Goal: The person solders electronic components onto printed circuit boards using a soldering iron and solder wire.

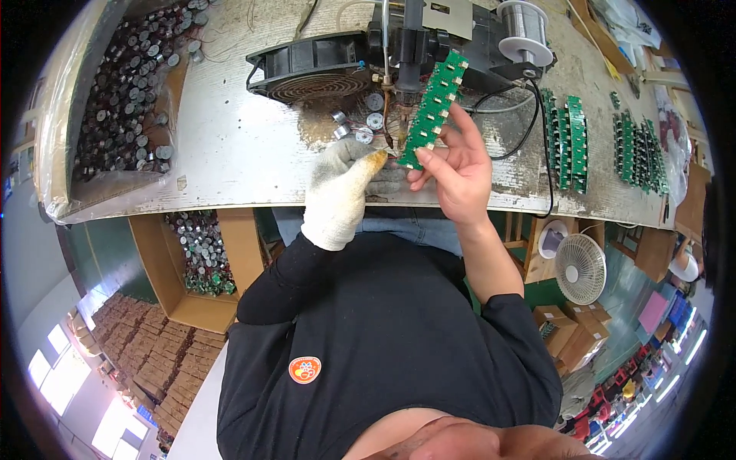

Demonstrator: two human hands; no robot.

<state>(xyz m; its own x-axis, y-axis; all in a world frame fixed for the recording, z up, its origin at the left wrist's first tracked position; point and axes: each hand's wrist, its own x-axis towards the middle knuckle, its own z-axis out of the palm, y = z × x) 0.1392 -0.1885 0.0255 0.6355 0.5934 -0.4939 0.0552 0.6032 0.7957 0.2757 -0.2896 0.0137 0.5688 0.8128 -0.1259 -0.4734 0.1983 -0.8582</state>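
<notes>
My right hand is bare and closed on a long green circuit board, gripping its lower end between thumb and fingers. The board stands tilted, its top leaning right, with several small pale connectors along it. My left hand, in a white glove with stained fingertips, pinches beside the board's lower end; what lies between its fingertips is too small to make out. Just above the fingertips, the thin metal tip of a soldering machine points down. Several small round silver motors with thin wires lie by my left hand.
A black square fan stands behind my left hand. A solder wire spool sits at the back. Rows of green boards lie to the right. At far left, a plastic-lined box holds many motors; a cardboard box stands below the table edge.
</notes>
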